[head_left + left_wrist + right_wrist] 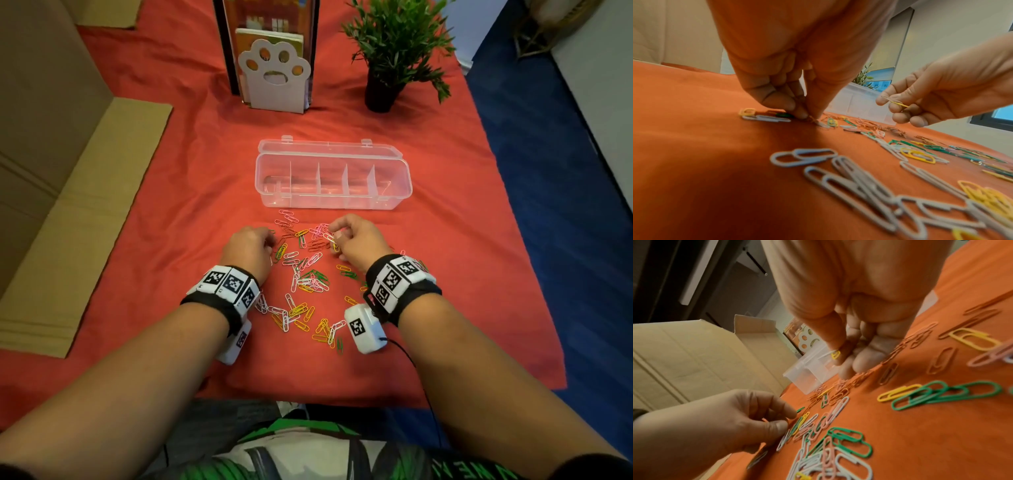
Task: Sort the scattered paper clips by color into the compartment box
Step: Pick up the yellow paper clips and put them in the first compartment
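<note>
Paper clips (303, 274) in white, pink, yellow, green and red lie scattered on the red cloth in front of me. Behind them stands the clear compartment box (334, 204), lid open, its compartments bare. My left hand (270, 245) is down on the cloth at the pile's left edge. In the left wrist view its thumb and forefinger (807, 116) pinch a reddish clip (815, 121) that lies on the cloth. My right hand (334, 236) hovers over the pile's far right and pinches a yellow clip (836, 354) together with a white one (887, 98).
A large cardboard box (51, 171) runs along the left side of the cloth. At the back stand a white paw-shaped book holder (274, 80) and a potted plant (394, 51). The cloth ends at the right over a blue floor (548, 205).
</note>
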Action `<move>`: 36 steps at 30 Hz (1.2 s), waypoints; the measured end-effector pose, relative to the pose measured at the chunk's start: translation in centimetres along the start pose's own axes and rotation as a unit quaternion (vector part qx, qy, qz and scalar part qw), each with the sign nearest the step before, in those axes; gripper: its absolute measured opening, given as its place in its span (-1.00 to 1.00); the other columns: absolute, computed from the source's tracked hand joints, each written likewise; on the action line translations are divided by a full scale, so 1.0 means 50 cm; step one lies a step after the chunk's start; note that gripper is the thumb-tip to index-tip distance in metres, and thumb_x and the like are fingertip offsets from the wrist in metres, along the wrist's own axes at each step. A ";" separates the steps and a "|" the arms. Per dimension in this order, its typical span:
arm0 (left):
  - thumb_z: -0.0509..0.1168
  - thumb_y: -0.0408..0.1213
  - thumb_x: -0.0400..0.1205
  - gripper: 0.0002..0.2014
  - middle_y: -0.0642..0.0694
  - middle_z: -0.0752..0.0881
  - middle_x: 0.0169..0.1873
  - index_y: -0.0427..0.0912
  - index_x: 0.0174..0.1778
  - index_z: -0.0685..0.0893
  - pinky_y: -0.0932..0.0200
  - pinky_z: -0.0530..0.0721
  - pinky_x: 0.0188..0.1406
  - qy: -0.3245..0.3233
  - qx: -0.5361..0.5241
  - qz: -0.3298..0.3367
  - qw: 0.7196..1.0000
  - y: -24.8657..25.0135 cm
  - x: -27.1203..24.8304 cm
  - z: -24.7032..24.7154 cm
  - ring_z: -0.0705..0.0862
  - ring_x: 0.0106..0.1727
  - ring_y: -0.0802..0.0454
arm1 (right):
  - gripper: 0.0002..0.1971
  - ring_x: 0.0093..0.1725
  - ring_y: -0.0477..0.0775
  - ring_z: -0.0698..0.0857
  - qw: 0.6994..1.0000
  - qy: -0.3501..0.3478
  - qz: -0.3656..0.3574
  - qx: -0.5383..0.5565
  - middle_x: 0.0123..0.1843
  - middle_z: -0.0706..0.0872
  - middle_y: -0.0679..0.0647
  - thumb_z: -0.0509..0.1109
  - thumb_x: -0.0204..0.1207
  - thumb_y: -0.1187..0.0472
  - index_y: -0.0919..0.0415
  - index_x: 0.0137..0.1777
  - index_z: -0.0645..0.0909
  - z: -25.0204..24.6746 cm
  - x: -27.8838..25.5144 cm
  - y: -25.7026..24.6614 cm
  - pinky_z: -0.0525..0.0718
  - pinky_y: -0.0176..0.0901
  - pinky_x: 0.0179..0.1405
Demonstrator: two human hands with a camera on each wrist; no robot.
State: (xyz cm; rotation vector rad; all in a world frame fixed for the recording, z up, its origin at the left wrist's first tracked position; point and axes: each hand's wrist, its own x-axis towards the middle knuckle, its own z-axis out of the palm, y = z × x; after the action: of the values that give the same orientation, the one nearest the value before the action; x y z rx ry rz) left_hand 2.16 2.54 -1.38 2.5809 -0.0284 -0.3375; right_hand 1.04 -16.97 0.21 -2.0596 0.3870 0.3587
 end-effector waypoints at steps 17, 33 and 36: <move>0.33 -0.19 0.48 -0.95 -0.14 0.60 -0.07 -0.05 -0.25 0.69 -0.08 0.64 0.03 -0.016 0.025 -0.033 0.999 0.006 -0.002 -0.007 0.63 0.06 -0.20 | -0.78 -0.39 -0.06 0.56 0.994 -0.039 -0.056 -0.082 -0.25 0.63 0.03 0.22 0.48 0.40 0.15 -0.21 0.67 0.038 0.060 -0.052 0.56 -0.29 -0.40; 0.29 -0.13 0.51 -0.82 -0.14 0.58 -0.02 -0.11 -0.09 0.71 -0.09 0.56 0.05 0.018 0.131 0.023 0.991 0.020 -0.007 0.014 0.54 0.12 -0.21 | -0.93 -0.16 0.03 0.55 0.986 -0.039 -0.066 -0.149 -0.16 0.62 0.04 0.30 0.53 0.29 0.13 -0.16 0.50 0.019 0.038 -0.039 0.42 -0.22 -0.13; 0.25 -0.19 0.53 -0.81 -0.21 0.60 -0.04 -0.19 -0.11 0.70 -0.09 0.57 -0.01 0.015 0.111 0.018 0.994 0.023 -0.007 0.010 0.57 0.08 -0.26 | -0.77 -0.41 -0.08 0.47 0.999 -0.047 -0.008 0.002 -0.36 0.51 -0.07 0.19 0.56 0.39 0.00 -0.14 0.50 -0.010 0.020 -0.007 0.44 -0.22 -0.40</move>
State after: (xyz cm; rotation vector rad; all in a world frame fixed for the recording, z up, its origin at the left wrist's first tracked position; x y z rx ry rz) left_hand 1.77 1.35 -1.13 2.8010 -0.1070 -0.2978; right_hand 2.14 -17.39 0.32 -2.0323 0.3135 0.4421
